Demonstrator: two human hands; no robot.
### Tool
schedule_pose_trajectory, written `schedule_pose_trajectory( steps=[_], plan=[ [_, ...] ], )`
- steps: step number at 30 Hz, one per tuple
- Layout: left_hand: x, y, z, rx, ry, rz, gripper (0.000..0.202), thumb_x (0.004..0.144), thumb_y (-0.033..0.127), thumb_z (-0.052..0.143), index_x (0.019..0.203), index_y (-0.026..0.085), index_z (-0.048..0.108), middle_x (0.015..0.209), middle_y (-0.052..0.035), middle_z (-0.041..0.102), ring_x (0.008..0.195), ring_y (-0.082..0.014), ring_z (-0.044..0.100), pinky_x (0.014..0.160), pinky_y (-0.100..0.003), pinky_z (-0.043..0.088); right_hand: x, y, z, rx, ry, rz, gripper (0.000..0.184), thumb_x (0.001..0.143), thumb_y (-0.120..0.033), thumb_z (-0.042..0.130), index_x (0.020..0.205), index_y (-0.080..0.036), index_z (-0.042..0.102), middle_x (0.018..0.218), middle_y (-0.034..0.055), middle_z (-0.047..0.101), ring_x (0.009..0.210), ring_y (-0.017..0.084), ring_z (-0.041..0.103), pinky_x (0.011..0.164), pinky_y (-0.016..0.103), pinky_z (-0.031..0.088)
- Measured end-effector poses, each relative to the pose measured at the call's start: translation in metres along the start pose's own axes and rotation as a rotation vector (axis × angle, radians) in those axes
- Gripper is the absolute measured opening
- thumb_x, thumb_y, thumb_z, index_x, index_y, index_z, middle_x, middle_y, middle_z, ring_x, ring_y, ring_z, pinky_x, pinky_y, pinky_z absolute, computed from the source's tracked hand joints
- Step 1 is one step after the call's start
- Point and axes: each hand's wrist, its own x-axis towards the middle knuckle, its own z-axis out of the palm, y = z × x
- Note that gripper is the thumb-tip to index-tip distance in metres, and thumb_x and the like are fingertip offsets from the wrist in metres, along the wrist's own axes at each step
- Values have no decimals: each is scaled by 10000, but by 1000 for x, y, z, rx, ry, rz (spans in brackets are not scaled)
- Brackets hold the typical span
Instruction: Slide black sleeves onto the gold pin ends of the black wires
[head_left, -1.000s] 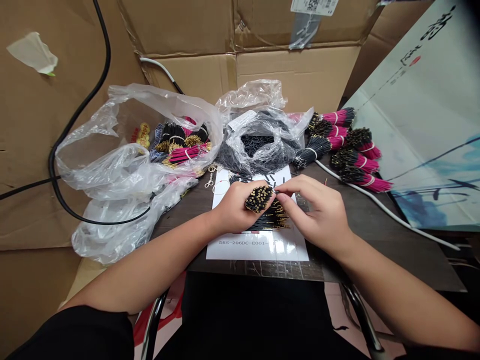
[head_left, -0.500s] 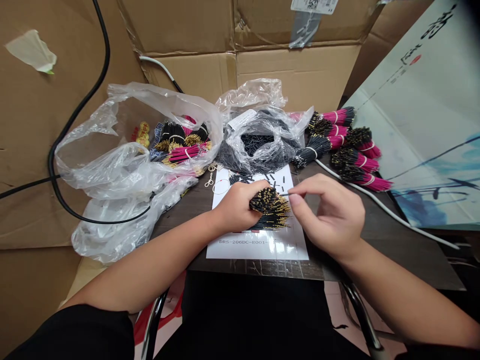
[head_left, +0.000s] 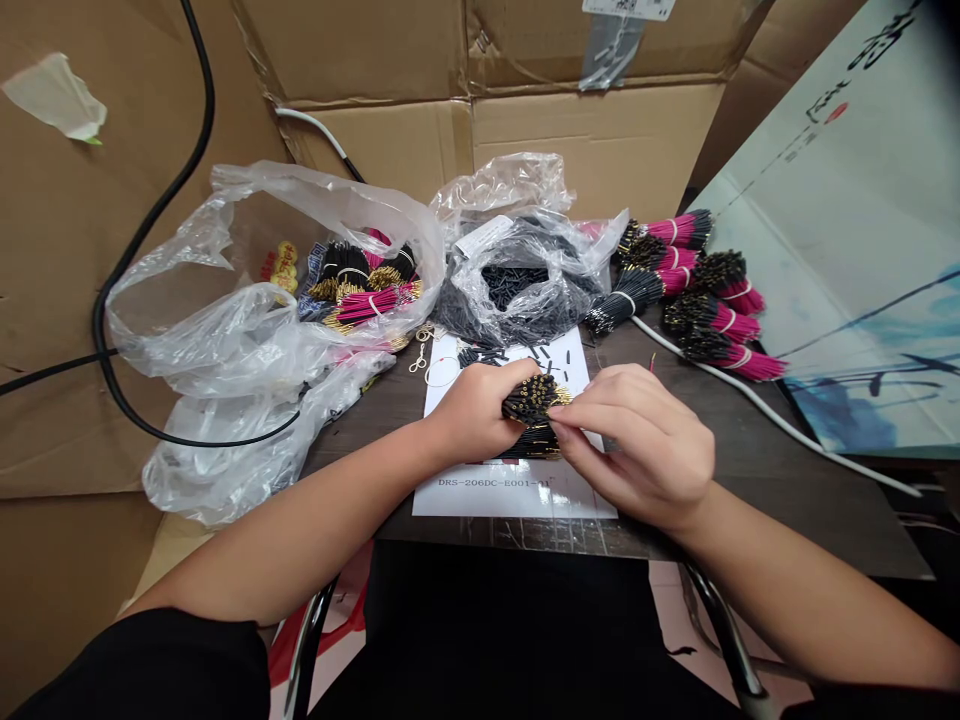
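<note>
My left hand [head_left: 480, 410] is wrapped around a thick bundle of black wires [head_left: 531, 400], whose round ends face up and toward the right. Gold terminals [head_left: 562, 396] show along the bundle's right edge. More black wires [head_left: 534, 442] lie just below the fist, over the paper. At that right edge my right hand [head_left: 637, 440] pinches with thumb and forefinger, its tips touching the wire ends. A small black sleeve is in the pinch, mostly hidden by the fingertips. Loose black sleeves [head_left: 541, 352] are scattered on the white printed sheet [head_left: 480, 500] beneath the hands.
An open plastic bag of black sleeves [head_left: 517, 285] stands behind the hands. Another clear bag [head_left: 262, 330] at left holds tied wire bundles [head_left: 379, 302]. Pink-and-black bundles [head_left: 731, 320] lie at right beside a white cable [head_left: 795, 430]. Cardboard [head_left: 592, 150] walls the back.
My right hand has moved left, bringing the small black sleeve from beside the bundle onto its right edge. My left hand keeps its grip, almost unmoved.
</note>
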Motion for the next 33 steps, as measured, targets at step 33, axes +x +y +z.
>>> schedule_pose_trajectory(
  steps=[33],
  plan=[
    [1,13,0,21,159,-259,117,806,243,488,736,158,450,599,42,484,559,-66,367,544,-202,253,-9,4,18,-301,-21,-104,618,695,-231,749,1276,-152,551,1264,111,572,1125,267,515,988,456,475]
  ],
)
